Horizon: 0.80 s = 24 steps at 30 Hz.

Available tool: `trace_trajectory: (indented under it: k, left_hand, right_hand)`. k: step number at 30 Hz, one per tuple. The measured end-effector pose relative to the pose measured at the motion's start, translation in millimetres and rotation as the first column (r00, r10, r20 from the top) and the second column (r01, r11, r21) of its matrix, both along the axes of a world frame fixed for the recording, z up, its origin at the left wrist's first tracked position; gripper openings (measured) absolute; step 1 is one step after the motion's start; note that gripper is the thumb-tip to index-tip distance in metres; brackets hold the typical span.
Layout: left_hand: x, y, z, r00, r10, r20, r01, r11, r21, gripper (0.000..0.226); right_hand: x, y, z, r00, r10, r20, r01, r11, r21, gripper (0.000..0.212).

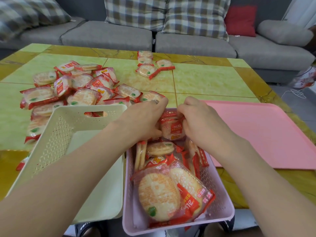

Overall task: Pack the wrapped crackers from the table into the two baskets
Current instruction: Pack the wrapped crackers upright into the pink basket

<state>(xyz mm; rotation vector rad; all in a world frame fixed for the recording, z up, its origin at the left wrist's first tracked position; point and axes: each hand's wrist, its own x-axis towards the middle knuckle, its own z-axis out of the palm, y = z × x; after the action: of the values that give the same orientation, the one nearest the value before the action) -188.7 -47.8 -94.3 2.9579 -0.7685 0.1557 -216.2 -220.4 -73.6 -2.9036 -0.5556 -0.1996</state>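
1. Now both hands, left hand (pixel 145 120) and right hand (pixel 200 122), have fingers curled around a stack of wrapped crackers (pixel 172 129) at the pink basket's (pixel 220 200) far end.
2. Partly filled, it sits near; the cream basket (pixel 56 134) looks empty.
3. Many crackers (pixel 71 89) remain on the table (pixel 205 79), far left.

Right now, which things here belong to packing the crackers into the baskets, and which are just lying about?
Part of the job:
- pink basket, partly filled
- cream basket, no crackers visible inside
- cracker pile on the table
- small cracker group farther back
- cracker packet held by left hand and right hand

Just lying about:
- pink tray
- plaid cushions
- red cushion
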Motion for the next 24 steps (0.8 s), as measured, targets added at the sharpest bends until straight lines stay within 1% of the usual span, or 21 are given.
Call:
trace_trajectory:
  k: [2, 4, 6, 7, 8, 10, 11, 12, 14, 16, 18, 20, 22, 24]
  left_hand:
    - [-1.9, 4.9, 4.1, 0.999, -0.005, -0.053, 0.001, 0.998, -0.063, 0.06]
    - [-3.7, 13.5, 12.0, 0.991, -0.017, -0.134, -0.005, 0.987, -0.159, 0.064]
    - [-8.0, 22.4, 22.5, 0.988, -0.033, -0.148, -0.002, 0.974, -0.228, 0.061]
    - [-11.1, 26.5, 27.2, 0.99, -0.038, -0.137, 0.004, 0.97, -0.241, 0.055]
    - [-15.7, 29.9, 33.4, 0.991, -0.048, -0.126, 0.016, 0.969, -0.245, 0.046]
    - [-23.8, 37.3, 43.2, 0.986, -0.083, -0.143, 0.048, 0.971, -0.234, 0.023]
    - [-27.2, 41.5, 46.4, 0.978, -0.098, -0.184, 0.058, 0.975, -0.213, 0.019]
    - [-30.5, 45.5, 48.2, 0.966, -0.108, -0.236, 0.065, 0.981, -0.185, 0.021]
    - [-36.2, 54.0, 48.6, 0.933, -0.098, -0.346, 0.049, 0.988, -0.149, 0.027]
    - [-40.9, 60.1, 47.3, 0.903, -0.093, -0.418, 0.024, 0.986, -0.167, 0.024]
    - [-43.8, 61.4, 47.8, 0.891, -0.089, -0.445, 0.005, 0.982, -0.187, 0.028]
    - [-44.5, 60.7, 48.9, 0.877, -0.084, -0.473, -0.023, 0.976, -0.216, 0.031]
    - [-44.7, 59.5, 48.8, 0.871, -0.101, -0.48, -0.023, 0.969, -0.245, 0.027]
    - [-44.5, 59.1, 47.0, 0.868, -0.127, -0.479, -0.01, 0.962, -0.273, 0.022]
  right_hand:
    - [-2.1, -1.6, 0.4, 1.0, -0.02, 0.002, 0.02, 1.0, -0.007, 0.016]
    - [-8.0, -1.9, 3.9, 0.999, -0.031, 0.036, 0.03, 1.0, 0.006, 0.016]
    - [-17.0, -0.4, 10.5, 0.994, 0.023, 0.103, -0.03, 0.997, 0.065, 0.017]
    - [-21.4, 0.9, 13.7, 0.992, 0.074, 0.097, -0.083, 0.992, 0.097, 0.017]
    - [-23.8, 2.5, 16.0, 0.991, 0.127, 0.041, -0.132, 0.983, 0.126, 0.017]
    - [-23.4, 3.9, 12.9, 0.964, 0.213, -0.161, -0.187, 0.969, 0.163, 0.024]
    - [-21.2, 4.0, 9.3, 0.94, 0.231, -0.25, -0.193, 0.967, 0.17, 0.029]
    - [-18.6, 4.3, 6.2, 0.917, 0.236, -0.321, -0.192, 0.967, 0.165, 0.031]
    - [-13.6, 6.6, 2.4, 0.874, 0.248, -0.417, -0.206, 0.968, 0.144, 0.03]
    - [-10.4, 10.4, -0.7, 0.855, 0.251, -0.454, -0.223, 0.968, 0.115, 0.024]
    - [-9.3, 13.5, -4.0, 0.853, 0.239, -0.464, -0.228, 0.97, 0.08, 0.021]
    - [-9.8, 15.0, -8.4, 0.857, 0.223, -0.464, -0.218, 0.974, 0.065, 0.026]
    - [-9.4, 16.0, -12.6, 0.865, 0.222, -0.45, -0.222, 0.974, 0.053, 0.031]
    - [-9.2, 17.6, -13.8, 0.873, 0.235, -0.427, -0.235, 0.97, 0.053, 0.027]
